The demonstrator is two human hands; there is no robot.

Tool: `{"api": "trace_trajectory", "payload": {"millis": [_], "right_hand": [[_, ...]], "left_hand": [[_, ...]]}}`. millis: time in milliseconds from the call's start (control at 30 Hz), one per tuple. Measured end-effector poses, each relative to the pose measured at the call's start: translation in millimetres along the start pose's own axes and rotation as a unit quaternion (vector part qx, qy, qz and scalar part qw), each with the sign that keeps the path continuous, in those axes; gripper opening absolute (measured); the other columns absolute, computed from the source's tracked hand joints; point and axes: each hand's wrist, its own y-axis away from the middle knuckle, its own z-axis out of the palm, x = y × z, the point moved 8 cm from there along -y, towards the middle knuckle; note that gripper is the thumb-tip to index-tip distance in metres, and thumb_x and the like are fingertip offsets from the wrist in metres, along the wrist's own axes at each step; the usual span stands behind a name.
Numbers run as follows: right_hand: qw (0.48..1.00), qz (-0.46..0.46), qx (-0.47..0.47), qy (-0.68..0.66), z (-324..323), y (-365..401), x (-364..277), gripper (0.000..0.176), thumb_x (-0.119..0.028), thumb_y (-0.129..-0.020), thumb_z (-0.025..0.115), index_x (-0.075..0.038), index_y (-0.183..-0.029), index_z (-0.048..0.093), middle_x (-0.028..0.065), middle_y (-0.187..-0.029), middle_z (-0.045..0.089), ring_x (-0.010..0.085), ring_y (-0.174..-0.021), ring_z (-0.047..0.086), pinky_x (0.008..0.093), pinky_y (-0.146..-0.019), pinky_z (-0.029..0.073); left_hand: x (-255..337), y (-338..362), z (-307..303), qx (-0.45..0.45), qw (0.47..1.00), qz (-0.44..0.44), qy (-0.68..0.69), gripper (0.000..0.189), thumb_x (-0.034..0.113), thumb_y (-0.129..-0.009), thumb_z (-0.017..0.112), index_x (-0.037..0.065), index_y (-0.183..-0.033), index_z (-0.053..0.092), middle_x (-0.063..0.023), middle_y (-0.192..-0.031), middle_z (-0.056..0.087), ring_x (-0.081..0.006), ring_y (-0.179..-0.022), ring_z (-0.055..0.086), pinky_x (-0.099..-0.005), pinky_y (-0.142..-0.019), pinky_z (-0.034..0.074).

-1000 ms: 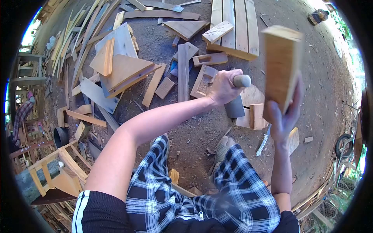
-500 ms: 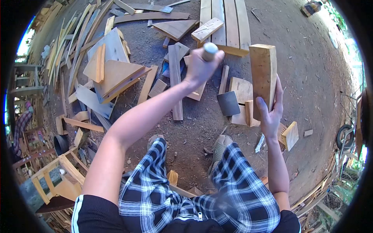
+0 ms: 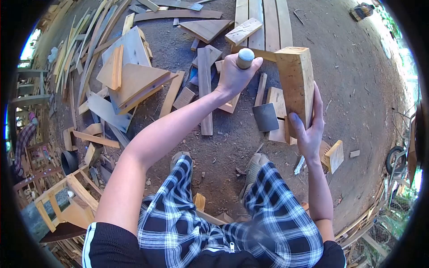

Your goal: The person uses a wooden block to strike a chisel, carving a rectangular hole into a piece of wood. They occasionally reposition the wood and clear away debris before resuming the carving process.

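My left hand [image 3: 237, 79] is wrapped around a round handle [image 3: 245, 58] with a pale, flat end facing up at me. Below the fist, the rest of what it belongs to is hidden. In my right hand [image 3: 308, 134], a thick wooden block [image 3: 295, 82] stands nearly upright, gripped near its lower end with thumb and fingers on opposite sides. Between the hands, lower down, shows a dark flat square piece [image 3: 266, 117]. It overlaps the edge of some pale wood blocks [image 3: 277, 102]. A long narrow board [image 3: 204, 98] lies on the ground left of the fist.
Stacked wooden panels [image 3: 138, 85] and offcuts lie to the left, with long thin strips [image 3: 96, 38] behind. Slatted boards [image 3: 263, 27] stretch away at the top, a short block [image 3: 243, 31] on them. One more block [image 3: 334, 156] lies right of my right wrist.
The wooden block in my right hand has shifted left, closer to the left fist, and tilts a little differently. My left hand keeps its grip on the handle. The view has shifted slightly.
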Motion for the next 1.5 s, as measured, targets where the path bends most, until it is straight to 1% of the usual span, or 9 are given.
{"api": "trace_trajectory", "payload": {"millis": [300,500,700,767,900,967,1100,1200,1500], "right_hand": [[0.962,0.015,0.099,-0.255,-37.3,-2.2,-2.6,0.076,-0.024,-0.081,0.062,-0.005,-0.147,0.028,0.0156,-0.129,0.053,0.0229,-0.105,0.060,0.0346,-0.089,0.049],[0.999,-0.022,0.024,0.028,-19.9,12.5,1.7,0.082,-0.027,-0.080,0.063,-0.005,-0.148,0.023,0.0183,-0.138,0.043,0.0301,-0.119,0.051,0.0414,-0.098,0.043],[0.971,-0.002,0.168,-0.172,-58.4,37.1,37.8,0.081,-0.019,-0.078,0.063,-0.006,-0.148,0.024,0.0183,-0.146,0.034,0.0301,-0.129,0.042,0.0415,-0.102,0.039],[0.996,0.019,-0.072,0.052,-15.5,20.5,5.7,0.085,-0.019,-0.077,0.066,-0.004,-0.148,0.022,0.0188,-0.142,0.040,0.0311,-0.121,0.050,0.0417,-0.100,0.042],[0.989,-0.053,0.076,-0.117,-31.4,26.2,-4.2,0.081,-0.021,-0.077,0.070,-0.005,-0.146,0.029,0.0215,-0.133,0.051,0.0299,-0.119,0.054,0.0397,-0.098,0.044],[0.974,-0.053,0.149,-0.164,-37.9,32.6,-7.3,0.081,-0.022,-0.076,0.072,-0.006,-0.145,0.032,0.0220,-0.125,0.057,0.0289,-0.112,0.060,0.0389,-0.094,0.048],[0.995,0.003,-0.053,0.089,6.8,11.0,-7.8,0.084,-0.020,-0.076,0.071,-0.011,-0.147,0.027,0.0217,-0.129,0.055,0.0311,-0.112,0.061,0.0416,-0.093,0.049],[0.994,-0.098,0.016,0.051,2.5,6.5,-20.5,0.089,-0.023,-0.073,0.076,-0.013,-0.147,0.028,0.0207,-0.112,0.065,0.0308,-0.094,0.069,0.0396,-0.080,0.057],[1.000,-0.019,0.000,0.004,3.0,6.9,-2.0,0.087,-0.019,-0.076,0.073,-0.015,-0.148,0.025,0.0198,-0.127,0.056,0.0294,-0.106,0.064,0.0426,-0.089,0.053]], "left_hand": [[18.5,43.4,57.6,-0.099,0.987,0.104,-0.068,0.021,0.019,-0.084,0.072,0.004,-0.073,0.060,-0.0077,-0.061,0.059,-0.0144,-0.058,0.060,-0.0313,-0.054,0.045],[15.7,50.3,72.0,-0.102,0.978,0.120,-0.138,0.013,0.008,-0.070,0.069,0.006,-0.075,0.058,-0.0142,-0.072,0.064,-0.0292,-0.067,0.066,-0.0379,-0.059,0.048],[11.1,45.4,72.2,-0.097,0.982,0.092,-0.134,0.015,0.017,-0.071,0.071,0.009,-0.072,0.057,-0.0094,-0.070,0.065,-0.0297,-0.068,0.066,-0.0404,-0.063,0.050],[20.1,47.5,71.4,-0.093,0.982,0.105,-0.129,0.016,0.018,-0.072,0.071,0.009,-0.073,0.057,-0.0099,-0.071,0.065,-0.0299,-0.068,0.066,-0.0405,-0.062,0.050],[6.6,40.8,65.4,-0.091,0.989,0.053,-0.103,0.015,0.019,-0.073,0.071,0.009,-0.076,0.060,-0.0116,-0.072,0.065,-0.0324,-0.068,0.065,-0.0408,-0.059,0.051],[4.7,31.5,59.7,-0.073,0.991,0.067,-0.096,0.015,0.019,-0.073,0.072,0.008,-0.077,0.062,-0.0146,-0.071,0.064,-0.0305,-0.067,0.067,-0.0386,-0.058,0.051],[6.3,20.5,43.8,-0.082,0.993,0.074,0.040,0.016,0.011,-0.077,0.071,0.001,-0.090,0.070,-0.0089,-0.072,0.070,-0.0053,-0.071,0.062,-0.0281,-0.061,0.052],[1.3,8.4,21.1,-0.059,0.990,0.123,0.021,0.015,0.016,-0.081,0.070,0.001,-0.083,0.069,-0.0051,-0.069,0.069,-0.0069,-0.065,0.062,-0.0260,-0.057,0.051],[-0.7,-12.8,-28.8,0.025,0.996,0.005,0.088,0.023,0.022,-0.088,0.067,0.011,-0.070,0.059,0.0050,-0.058,0.055,-0.0004,-0.048,0.047,-0.0158,-0.044,0.037]]}}
